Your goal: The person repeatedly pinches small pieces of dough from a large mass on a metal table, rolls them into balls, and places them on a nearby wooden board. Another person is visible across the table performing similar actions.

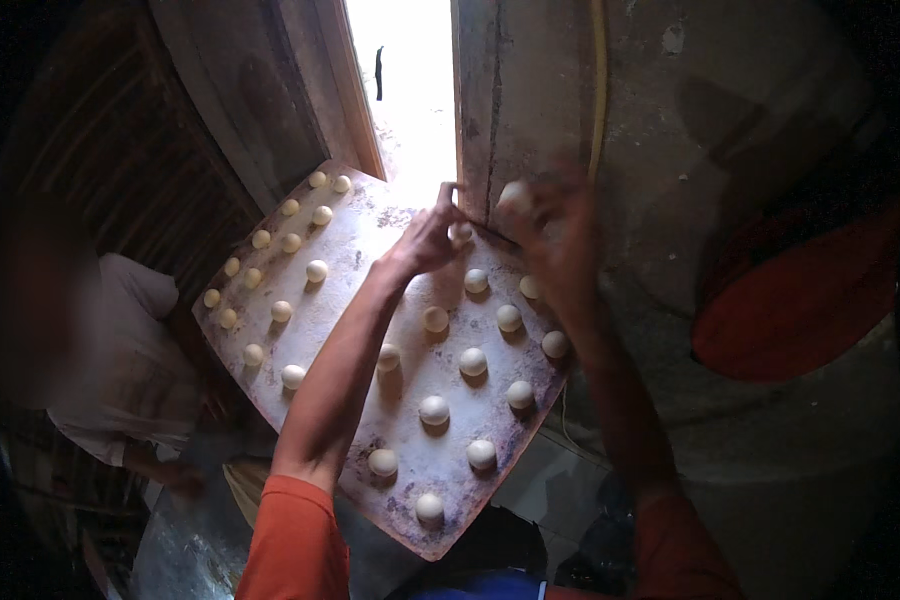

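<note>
Rows of pale, round dough balls (434, 410) sit spaced apart on a worn, whitish board (360, 250). My left hand (432, 238) reaches to the board's far right side, its fingers curled around a dough ball (459, 233) and the forefinger raised. To its right, my right hand (560, 235) is lifted near the board's right edge and smeared by motion. A whitish ball (515, 195) shows at its fingertips. My left forearm crosses over the middle of the board and partly covers one ball (388, 357).
At the left is another person in a pale shirt (130, 350), beside a slatted wall (120, 150). Bright light enters through a narrow opening (415, 100) beyond the board. A red, rounded object (800, 300) stands at the right. A yellow cord (599, 90) runs along the wall.
</note>
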The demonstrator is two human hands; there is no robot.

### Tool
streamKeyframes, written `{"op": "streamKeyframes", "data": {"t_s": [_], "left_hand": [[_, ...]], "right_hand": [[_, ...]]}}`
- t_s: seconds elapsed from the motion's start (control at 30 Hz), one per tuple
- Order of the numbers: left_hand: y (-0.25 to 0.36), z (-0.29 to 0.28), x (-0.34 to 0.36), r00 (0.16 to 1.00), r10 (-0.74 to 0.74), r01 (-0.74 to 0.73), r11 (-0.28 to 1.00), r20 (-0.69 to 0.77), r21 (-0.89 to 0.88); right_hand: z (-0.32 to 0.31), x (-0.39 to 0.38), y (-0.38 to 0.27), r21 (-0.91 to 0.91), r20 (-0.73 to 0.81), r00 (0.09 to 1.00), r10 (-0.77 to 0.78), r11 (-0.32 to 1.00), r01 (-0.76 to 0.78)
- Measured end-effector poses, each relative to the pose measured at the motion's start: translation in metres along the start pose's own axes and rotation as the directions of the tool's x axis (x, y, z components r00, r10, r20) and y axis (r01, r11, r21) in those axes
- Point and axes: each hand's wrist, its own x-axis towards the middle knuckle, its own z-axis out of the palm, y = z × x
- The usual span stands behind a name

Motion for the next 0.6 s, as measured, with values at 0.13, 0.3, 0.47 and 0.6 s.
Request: {"op": "streamKeyframes", "data": {"t_s": [0.13,0.3,0.47,0.6], "left_hand": [[-0.013,0.002,-0.01,0.996,-0.074,0.065,0.977,0.04,0.202],[0.026,-0.078,-0.104,0.964,0.186,-0.149,0.97,-0.188,0.193],[0.076,-0.135,-0.329,0.879,-0.089,0.108,0.994,-0.469,0.014],[0.095,-0.087,-0.536,0.283,-0.527,0.344,0.836,-0.801,-0.428]], "right_hand": [[0.004,-0.023,0.022,-0.4,0.255,0.96,0.117,0.917,-0.006],[-0.024,-0.027,-0.007,-0.141,0.158,0.969,0.19,0.976,-0.168],[-0.044,-0.058,-0.112,0.113,0.28,0.942,0.183,0.968,-0.222],[-0.03,-0.141,-0.211,0.388,0.655,0.701,-0.282,0.922,0.008]]}}
